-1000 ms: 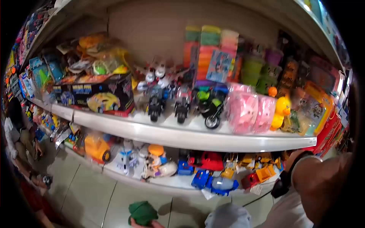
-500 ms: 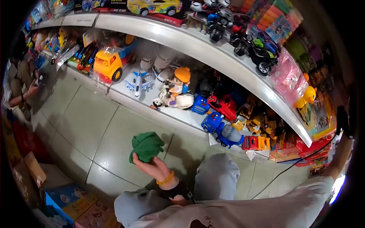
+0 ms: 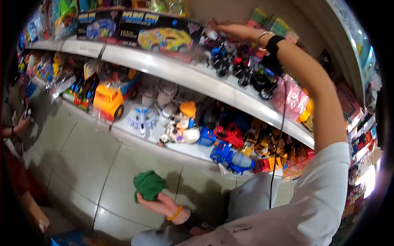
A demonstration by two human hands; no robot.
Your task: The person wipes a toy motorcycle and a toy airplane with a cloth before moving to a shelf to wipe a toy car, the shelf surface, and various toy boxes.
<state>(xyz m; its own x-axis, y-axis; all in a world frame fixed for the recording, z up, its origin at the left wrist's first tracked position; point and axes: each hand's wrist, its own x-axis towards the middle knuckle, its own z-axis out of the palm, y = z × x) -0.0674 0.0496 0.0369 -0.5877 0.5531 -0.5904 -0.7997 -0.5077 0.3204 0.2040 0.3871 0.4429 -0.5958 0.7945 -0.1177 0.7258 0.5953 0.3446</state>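
Note:
A crumpled green cloth (image 3: 149, 185) rests in my left hand (image 3: 162, 204), low over the tiled floor, with the fingers curled under and around it. My right hand (image 3: 232, 31) is stretched out over the upper shelf (image 3: 156, 61), at the far end of a row of toy motorcycles (image 3: 221, 61). Its fingers are beside a small white toy (image 3: 210, 33). Blur hides whether they grip it.
Boxed toy cars (image 3: 164, 39) stand on the upper shelf. Below are a yellow toy truck (image 3: 107, 100), a toy plane (image 3: 142, 121), a doll on a scooter (image 3: 182, 123) and a blue mixer truck (image 3: 232, 158). A black cable (image 3: 279, 143) hangs down. Another person's hand (image 3: 24, 122) shows at left.
My right arm has swung up from the right side and over the upper shelf. My left hand still holds the green cloth, slightly lower in view. The view has shifted.

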